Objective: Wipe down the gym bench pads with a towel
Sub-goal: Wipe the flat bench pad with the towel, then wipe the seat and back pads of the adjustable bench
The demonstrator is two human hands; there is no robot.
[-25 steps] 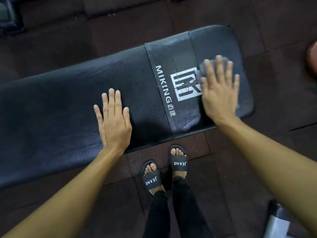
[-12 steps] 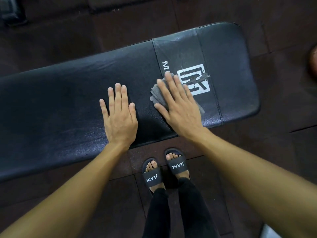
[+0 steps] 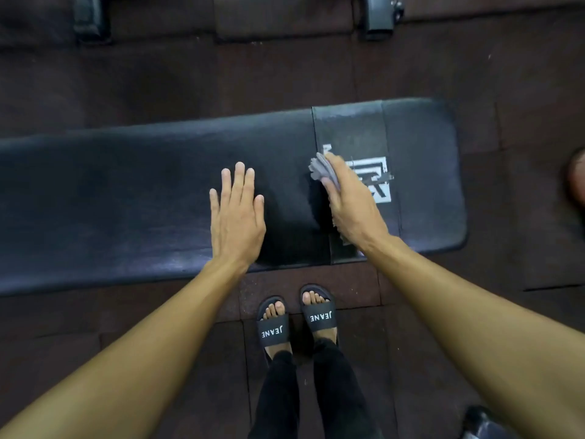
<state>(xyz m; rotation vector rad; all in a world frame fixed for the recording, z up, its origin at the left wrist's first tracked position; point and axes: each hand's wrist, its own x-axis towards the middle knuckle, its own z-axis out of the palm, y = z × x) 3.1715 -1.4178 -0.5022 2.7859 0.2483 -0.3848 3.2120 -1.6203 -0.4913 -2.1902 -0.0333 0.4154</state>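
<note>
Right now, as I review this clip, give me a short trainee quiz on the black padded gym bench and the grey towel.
1. True or false: the left hand lies flat on the black padded gym bench.
2. Which hand is on the grey towel? A: left hand. B: right hand.
3. Fill in: the word printed on the black slide sandals is ____.
Key: 1 true; 2 B; 3 JEANE.

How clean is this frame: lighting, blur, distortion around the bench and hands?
Head view: dim light, with a soft sheen along the near edge of the bench pad; head view: the right hand and towel are blurred, the left hand sharper; head view: a dark shadow lies on the pad between the hands, and the wide lens bows its long edges.
</note>
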